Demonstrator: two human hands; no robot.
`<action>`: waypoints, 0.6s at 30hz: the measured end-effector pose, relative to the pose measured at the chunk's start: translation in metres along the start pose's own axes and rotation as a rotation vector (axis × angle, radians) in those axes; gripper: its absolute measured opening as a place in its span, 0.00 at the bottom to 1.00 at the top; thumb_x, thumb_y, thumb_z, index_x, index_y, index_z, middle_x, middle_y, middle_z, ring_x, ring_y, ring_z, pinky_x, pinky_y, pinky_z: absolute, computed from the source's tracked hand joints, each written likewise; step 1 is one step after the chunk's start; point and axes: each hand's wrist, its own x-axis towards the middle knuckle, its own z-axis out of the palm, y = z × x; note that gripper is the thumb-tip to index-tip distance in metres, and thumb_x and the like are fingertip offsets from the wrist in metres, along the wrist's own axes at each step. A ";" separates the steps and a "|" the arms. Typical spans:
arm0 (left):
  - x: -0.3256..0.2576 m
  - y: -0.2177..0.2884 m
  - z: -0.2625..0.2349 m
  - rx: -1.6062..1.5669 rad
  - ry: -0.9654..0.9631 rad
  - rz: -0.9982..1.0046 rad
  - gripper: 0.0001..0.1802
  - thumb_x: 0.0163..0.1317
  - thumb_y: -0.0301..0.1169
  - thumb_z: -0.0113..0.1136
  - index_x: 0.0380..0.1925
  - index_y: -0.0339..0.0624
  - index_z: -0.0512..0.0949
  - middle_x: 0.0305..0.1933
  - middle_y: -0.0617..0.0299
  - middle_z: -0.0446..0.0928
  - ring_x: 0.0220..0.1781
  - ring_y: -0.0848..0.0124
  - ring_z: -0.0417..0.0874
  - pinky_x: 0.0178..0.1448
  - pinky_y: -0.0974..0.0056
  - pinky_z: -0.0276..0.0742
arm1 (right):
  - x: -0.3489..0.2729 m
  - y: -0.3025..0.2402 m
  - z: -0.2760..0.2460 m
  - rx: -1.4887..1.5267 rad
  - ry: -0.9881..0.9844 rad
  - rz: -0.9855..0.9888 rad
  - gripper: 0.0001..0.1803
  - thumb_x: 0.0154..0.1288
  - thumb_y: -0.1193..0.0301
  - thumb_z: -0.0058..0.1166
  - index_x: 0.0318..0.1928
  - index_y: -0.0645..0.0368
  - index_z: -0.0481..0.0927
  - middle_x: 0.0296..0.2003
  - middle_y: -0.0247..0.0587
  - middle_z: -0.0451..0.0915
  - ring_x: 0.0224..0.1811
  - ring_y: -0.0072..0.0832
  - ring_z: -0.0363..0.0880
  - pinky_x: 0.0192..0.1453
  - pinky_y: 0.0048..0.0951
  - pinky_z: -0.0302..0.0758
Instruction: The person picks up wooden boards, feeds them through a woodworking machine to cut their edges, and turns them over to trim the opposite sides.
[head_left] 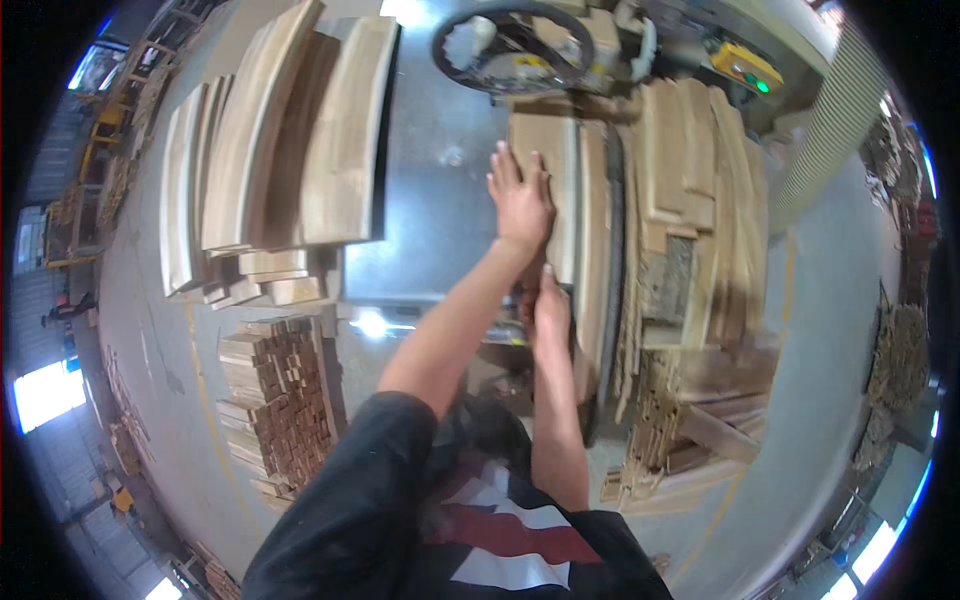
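A pale wooden board (545,132) lies lengthwise along the right side of a smooth metal machine table (440,180). My left hand (522,205) rests flat on the board with its fingers stretched out and spread, pointing away from me. Closer to me, my right hand (549,310) grips the board's near end, thumb on top; its other fingers are mostly hidden. Just right of the board runs a long wooden strip (594,220), with a dark rail (616,200) beside it.
Wide planks (345,140) are stacked left of the table, and cut pieces (265,400) stand piled below them. More boards (690,150) lie to the right. A black handwheel (440,50), a yellow control box (747,66) and a ribbed hose (830,135) are at the far side.
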 end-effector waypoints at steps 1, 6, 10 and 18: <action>0.003 0.004 0.000 0.033 -0.044 -0.006 0.25 0.72 0.35 0.48 0.68 0.46 0.68 0.77 0.30 0.47 0.78 0.35 0.49 0.75 0.33 0.48 | -0.002 -0.003 0.004 0.041 0.024 -0.041 0.25 0.76 0.49 0.47 0.27 0.53 0.76 0.14 0.29 0.69 0.12 0.21 0.66 0.15 0.24 0.58; 0.038 0.004 -0.007 -0.238 0.013 -0.127 0.27 0.71 0.37 0.50 0.68 0.39 0.66 0.76 0.31 0.49 0.79 0.39 0.50 0.77 0.36 0.44 | 0.028 -0.016 0.018 0.158 -0.001 -0.008 0.27 0.73 0.44 0.48 0.32 0.57 0.76 0.15 0.29 0.67 0.14 0.21 0.64 0.16 0.23 0.57; 0.035 -0.051 -0.035 -0.630 0.173 -0.201 0.26 0.69 0.38 0.57 0.63 0.36 0.71 0.71 0.35 0.63 0.71 0.41 0.66 0.73 0.51 0.63 | 0.054 -0.027 0.042 0.085 0.038 -0.015 0.27 0.71 0.43 0.52 0.33 0.56 0.74 0.16 0.28 0.66 0.13 0.18 0.62 0.16 0.19 0.56; 0.044 -0.139 -0.269 -0.616 0.042 0.315 0.09 0.62 0.26 0.65 0.42 0.36 0.83 0.46 0.50 0.84 0.48 0.58 0.86 0.55 0.58 0.79 | 0.102 -0.077 0.044 0.064 0.065 -0.048 0.28 0.71 0.41 0.50 0.31 0.54 0.74 0.18 0.28 0.67 0.16 0.19 0.65 0.15 0.20 0.58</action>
